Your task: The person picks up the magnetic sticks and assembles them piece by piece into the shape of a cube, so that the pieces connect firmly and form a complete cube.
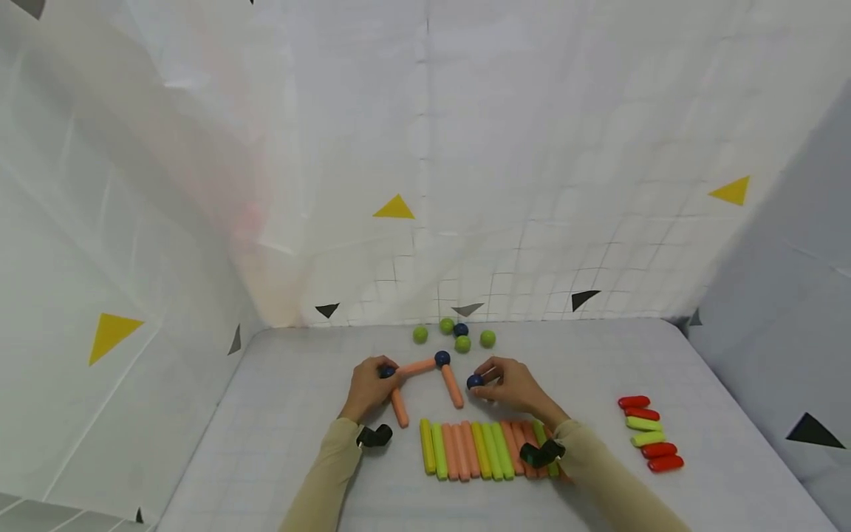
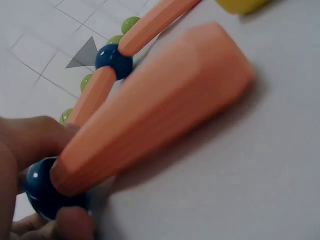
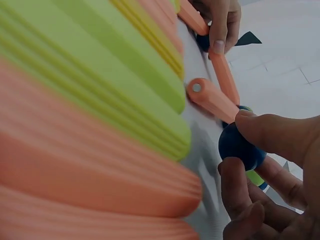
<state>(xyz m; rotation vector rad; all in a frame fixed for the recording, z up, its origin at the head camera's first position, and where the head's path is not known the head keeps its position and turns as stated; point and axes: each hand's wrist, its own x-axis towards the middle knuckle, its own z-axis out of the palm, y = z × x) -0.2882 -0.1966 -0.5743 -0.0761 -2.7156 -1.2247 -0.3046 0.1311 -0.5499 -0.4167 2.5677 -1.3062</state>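
In the head view, my left hand (image 1: 366, 387) grips a dark blue ball (image 2: 42, 192) at the left corner of a joined piece. Two orange rods meet that ball: a near rod (image 1: 400, 408) pointing toward me and a far rod (image 1: 417, 367) reaching to a second blue ball (image 1: 442, 359). From the second ball a third orange rod (image 1: 453, 386) slants toward me, its free end showing a small metal disc (image 3: 196, 87). To its right, my right hand (image 1: 513, 386) pinches a loose blue ball (image 3: 239, 145) between thumb and fingers, apart from that rod.
Orange, yellow and lime rods (image 1: 495, 451) lie in a row nearer me, partly under the right forearm. Several green balls (image 1: 462, 344) and another blue ball (image 1: 461, 329) sit at the back. Short red rods (image 1: 665, 463) and yellow-green rods (image 1: 648, 439) lie at the right.
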